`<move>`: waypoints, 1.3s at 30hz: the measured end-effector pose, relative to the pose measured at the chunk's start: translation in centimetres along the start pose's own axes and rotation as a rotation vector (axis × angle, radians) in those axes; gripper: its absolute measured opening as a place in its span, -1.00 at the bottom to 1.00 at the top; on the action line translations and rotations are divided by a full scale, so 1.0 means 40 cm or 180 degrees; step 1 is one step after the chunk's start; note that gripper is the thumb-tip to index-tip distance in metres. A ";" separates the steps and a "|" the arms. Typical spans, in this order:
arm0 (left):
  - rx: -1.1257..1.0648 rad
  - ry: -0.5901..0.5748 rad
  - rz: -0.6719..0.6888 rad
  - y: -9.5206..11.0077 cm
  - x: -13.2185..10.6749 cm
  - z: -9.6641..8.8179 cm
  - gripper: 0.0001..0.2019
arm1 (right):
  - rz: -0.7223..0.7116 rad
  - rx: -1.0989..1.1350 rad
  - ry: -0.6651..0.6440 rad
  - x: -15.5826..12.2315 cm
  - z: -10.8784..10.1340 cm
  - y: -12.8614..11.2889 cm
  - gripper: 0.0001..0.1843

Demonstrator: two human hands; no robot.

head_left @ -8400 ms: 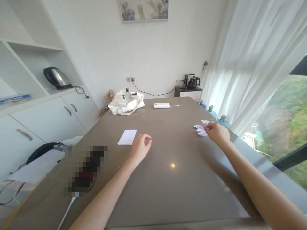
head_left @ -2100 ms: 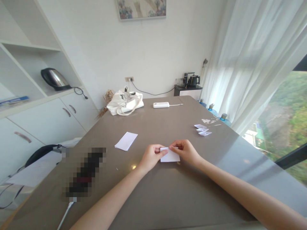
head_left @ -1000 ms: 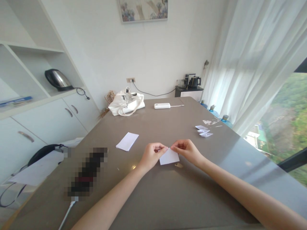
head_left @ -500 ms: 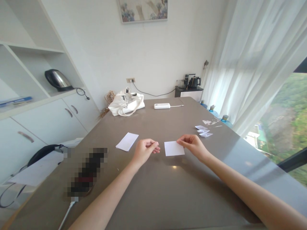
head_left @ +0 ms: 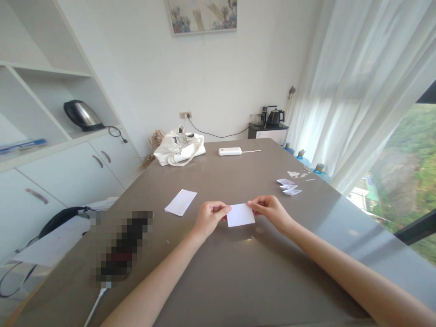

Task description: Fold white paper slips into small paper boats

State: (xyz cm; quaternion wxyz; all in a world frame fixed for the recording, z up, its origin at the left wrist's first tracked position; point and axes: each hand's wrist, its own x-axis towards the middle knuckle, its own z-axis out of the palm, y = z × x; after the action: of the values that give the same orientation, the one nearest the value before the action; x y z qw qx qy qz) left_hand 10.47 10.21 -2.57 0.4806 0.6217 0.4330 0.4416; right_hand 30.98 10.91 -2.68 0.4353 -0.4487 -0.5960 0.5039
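Observation:
A small white sheet of paper (head_left: 241, 216) is stretched between my two hands above the table. My left hand (head_left: 212, 218) pinches its upper left corner between thumb and fingers. At the upper right corner, my right hand (head_left: 270, 211) has the sheet in a similar pinch. To the left lies a stack of white paper sheets (head_left: 180, 202), flat on the tabletop. Several folded white paper pieces (head_left: 289, 187) sit in a row to the right, beyond my right hand.
The brown table (head_left: 218, 281) carries a white bag (head_left: 179, 147) and a white power bank (head_left: 230, 151) with a cable at the far end. A blurred-out dark object (head_left: 122, 250) with a white cable lies at left. Paper scraps (head_left: 298, 174) lie near the right edge.
My right hand has brought the sheet left and slightly nearer to me. My left hand, holding nothing before, has moved a little right and now grips the sheet's left corner.

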 end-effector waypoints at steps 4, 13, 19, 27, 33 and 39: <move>-0.0023 -0.0025 0.0011 -0.009 0.000 -0.002 -0.77 | -0.0107 0.0005 0.0065 0.001 -0.003 0.001 -0.63; -0.0046 0.0123 -0.0090 -0.029 0.004 0.007 -0.75 | 0.0191 0.0402 -0.0140 -0.005 0.018 0.004 -0.62; 0.0206 0.0129 0.0095 -0.029 0.000 0.018 -0.77 | 0.0282 0.0157 -0.0090 -0.003 0.029 0.012 -0.57; -0.0251 -0.0034 -0.0160 -0.040 0.001 0.021 -0.77 | 0.0452 0.0424 -0.0148 -0.005 0.028 0.011 -0.62; -0.0097 -0.0643 0.0058 -0.005 -0.006 0.003 -0.68 | 0.0657 0.0989 -0.0179 -0.004 0.015 0.021 -0.65; 0.0065 -0.0738 0.0476 0.018 -0.009 -0.016 -0.75 | 0.0731 0.1376 -0.0384 0.002 0.004 0.033 -0.71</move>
State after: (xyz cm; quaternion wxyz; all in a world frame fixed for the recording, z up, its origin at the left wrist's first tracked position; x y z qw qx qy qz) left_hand 9.84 9.90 -1.82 0.4867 0.7040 0.3315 0.3970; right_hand 30.94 11.09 -3.98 0.4248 -0.3791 -0.4444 0.6917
